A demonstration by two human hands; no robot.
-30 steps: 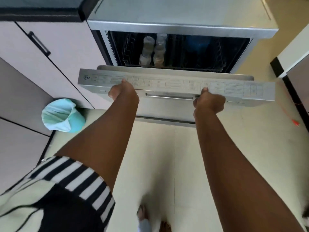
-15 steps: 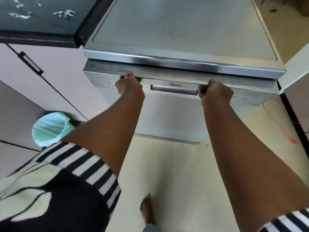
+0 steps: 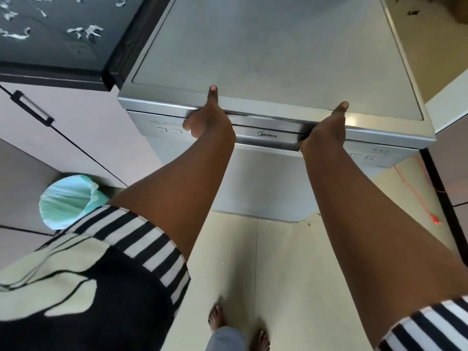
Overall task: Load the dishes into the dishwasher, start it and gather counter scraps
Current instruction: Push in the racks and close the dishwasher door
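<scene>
The silver dishwasher [image 3: 266,46] stands in front of me with its door [image 3: 263,178] shut against the body. My left hand [image 3: 210,120] presses the door's upper edge left of the brand label, thumb lying on the top panel. My right hand [image 3: 326,130] holds the same edge at the handle recess's right end, thumb up on the top too. Several white scraps [image 3: 86,31] lie scattered on the dark counter [image 3: 63,54] at the upper left. The dishes inside are hidden.
A bin lined with a pale green bag [image 3: 68,198] stands on the floor to the left, beside the cabinet with a black handle [image 3: 31,107]. A red cable [image 3: 415,193] trails on the floor at the right. My bare feet [image 3: 217,317] are on the tiles below.
Both hands have swung the door up from half open until it is shut. The racks and bottles are no longer visible. My thumbs now rest on the top panel.
</scene>
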